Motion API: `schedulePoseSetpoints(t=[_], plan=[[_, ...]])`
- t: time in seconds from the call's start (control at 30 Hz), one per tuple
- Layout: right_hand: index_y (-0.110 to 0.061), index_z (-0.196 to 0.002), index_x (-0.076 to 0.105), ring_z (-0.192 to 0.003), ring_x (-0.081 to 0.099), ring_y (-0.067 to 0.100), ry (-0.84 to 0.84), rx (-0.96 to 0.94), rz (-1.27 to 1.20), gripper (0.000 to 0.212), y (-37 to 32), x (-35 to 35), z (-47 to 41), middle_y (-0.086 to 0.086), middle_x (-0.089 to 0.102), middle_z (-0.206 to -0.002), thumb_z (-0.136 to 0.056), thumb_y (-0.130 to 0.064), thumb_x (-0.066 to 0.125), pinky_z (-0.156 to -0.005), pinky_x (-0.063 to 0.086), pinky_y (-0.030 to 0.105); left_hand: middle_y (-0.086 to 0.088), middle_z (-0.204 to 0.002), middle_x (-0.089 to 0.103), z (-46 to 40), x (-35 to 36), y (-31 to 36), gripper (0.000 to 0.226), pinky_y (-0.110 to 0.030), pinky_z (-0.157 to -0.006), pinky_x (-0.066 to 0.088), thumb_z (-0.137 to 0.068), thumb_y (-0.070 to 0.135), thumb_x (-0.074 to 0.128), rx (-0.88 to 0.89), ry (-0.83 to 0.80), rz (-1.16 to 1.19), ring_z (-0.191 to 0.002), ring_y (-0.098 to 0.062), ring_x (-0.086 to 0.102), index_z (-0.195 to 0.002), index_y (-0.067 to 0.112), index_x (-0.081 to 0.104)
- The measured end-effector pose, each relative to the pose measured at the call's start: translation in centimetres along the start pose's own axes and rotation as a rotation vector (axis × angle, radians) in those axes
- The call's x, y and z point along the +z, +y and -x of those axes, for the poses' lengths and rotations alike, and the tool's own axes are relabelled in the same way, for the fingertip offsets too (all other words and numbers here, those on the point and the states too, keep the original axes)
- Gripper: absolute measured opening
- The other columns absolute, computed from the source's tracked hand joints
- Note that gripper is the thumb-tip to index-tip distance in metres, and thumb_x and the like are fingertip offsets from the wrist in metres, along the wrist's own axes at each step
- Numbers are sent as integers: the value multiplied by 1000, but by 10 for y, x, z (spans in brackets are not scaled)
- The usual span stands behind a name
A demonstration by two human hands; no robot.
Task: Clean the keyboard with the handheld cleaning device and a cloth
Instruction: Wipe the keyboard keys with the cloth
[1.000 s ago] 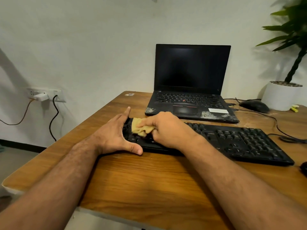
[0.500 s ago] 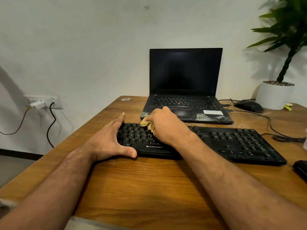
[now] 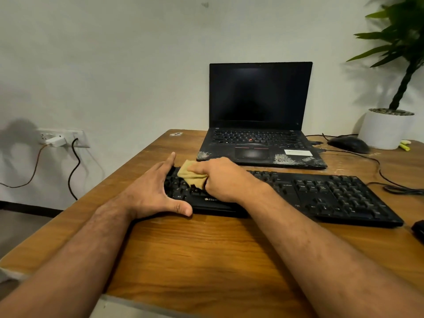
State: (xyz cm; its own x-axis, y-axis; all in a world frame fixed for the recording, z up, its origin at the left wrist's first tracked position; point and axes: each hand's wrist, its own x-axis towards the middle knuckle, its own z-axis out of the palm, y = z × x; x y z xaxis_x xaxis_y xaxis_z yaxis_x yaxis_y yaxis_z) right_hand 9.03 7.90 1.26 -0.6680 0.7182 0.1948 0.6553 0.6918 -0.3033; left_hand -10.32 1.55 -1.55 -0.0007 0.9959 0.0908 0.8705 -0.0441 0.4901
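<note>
A: Where is the keyboard [image 3: 321,193] placed, and how are the hands set?

B: It is laid across the wooden desk [image 3: 206,253], parallel to the near edge; its left end is braced by the left hand [image 3: 153,191], fingers straight, thumb spread against the front edge; a tan cloth [image 3: 191,176] is bunched in the curled fingers of the right hand [image 3: 224,180] and pressed on the left keys.

A: What room is left?

B: Bare wood is seen before the keyboard; the laptop [image 3: 259,125] is set just behind it; a mouse [image 3: 348,144] and plant pot [image 3: 385,129] are kept well apart, far right.
</note>
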Motion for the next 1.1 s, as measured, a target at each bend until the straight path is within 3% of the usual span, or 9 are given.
schedulePoseSetpoints(t=[0.13, 0.2, 0.37, 0.5, 0.57, 0.7, 0.8, 0.97, 1.1], plan=[[-29, -115, 75, -88, 62, 18, 164, 46, 170, 37, -3, -7, 0, 2, 74, -101, -85, -18, 58, -87, 56, 35, 6, -163, 23, 0, 0, 1, 168, -37, -117, 28, -21, 100, 61, -19, -5, 2, -146, -15, 30, -160, 34, -7], [-27, -109, 77, -82, 62, 17, 200, 66, 155, 32, 0, -12, 2, 0, 74, -91, -83, -21, 59, -83, 58, 36, 6, -163, 24, -1, 0, 1, 169, -37, -118, 28, -20, 100, 62, -18, -4, 5, -145, -15, 31, -160, 35, -7], [-34, -127, 68, -126, 56, 14, -35, -141, -104, 54, -11, -3, 16, -8, 66, -132, -84, -4, 52, -110, 44, 35, 4, -164, 22, 1, -1, 1, 173, -36, -119, 27, -16, 100, 62, -5, -12, -4, -147, -16, 28, -159, 34, -9], [-29, -91, 82, -97, 68, 8, 4, -166, -207, 44, -8, -7, 18, -10, 77, -98, -69, -4, 54, -90, 57, 32, 2, -163, 24, 0, -1, 1, 174, -35, -119, 27, -16, 99, 64, -9, -12, -19, -147, -16, 29, -159, 33, -10], [-25, -84, 83, -95, 58, 3, 50, -192, -146, 40, -6, -12, 22, -15, 76, -96, -69, -1, 55, -87, 53, 24, 3, -164, 23, 0, -1, 0, 174, -35, -120, 27, -17, 98, 65, -12, -7, -18, -148, -16, 28, -159, 33, -10], [-34, -113, 76, -102, 44, 9, 30, -317, -27, 51, -11, -12, 29, -18, 63, -132, -80, -1, 54, -93, 40, 19, 4, -163, 24, 0, -1, -1, 172, -35, -120, 26, -19, 97, 66, -2, -14, -12, -147, -15, 28, -160, 33, -9], [-32, -114, 76, -98, 48, -9, -79, -284, -79, 47, -11, -9, 27, -17, 64, -133, -82, -2, 59, -88, 34, 0, 4, -164, 22, 0, -1, 0, 172, -33, -119, 25, -19, 97, 66, -2, -20, -27, -148, -15, 27, -160, 32, -10], [-23, -79, 83, -104, 61, -2, 66, -159, -146, 37, 5, -20, 24, -11, 76, -107, -73, 4, 58, -99, 51, 26, 5, -165, 19, 0, 0, 0, 170, -37, -121, 25, -21, 94, 69, -20, -16, -13, -149, -16, 25, -159, 35, -10], [-34, -110, 77, -108, 37, -9, -2, -271, -52, 55, 1, -15, 35, -20, 63, -132, -78, 3, 54, -100, 33, 14, 5, -165, 19, -1, -1, -1, 170, -34, -120, 24, -21, 93, 69, -13, -20, -13, -148, -16, 26, -159, 33, -10]])
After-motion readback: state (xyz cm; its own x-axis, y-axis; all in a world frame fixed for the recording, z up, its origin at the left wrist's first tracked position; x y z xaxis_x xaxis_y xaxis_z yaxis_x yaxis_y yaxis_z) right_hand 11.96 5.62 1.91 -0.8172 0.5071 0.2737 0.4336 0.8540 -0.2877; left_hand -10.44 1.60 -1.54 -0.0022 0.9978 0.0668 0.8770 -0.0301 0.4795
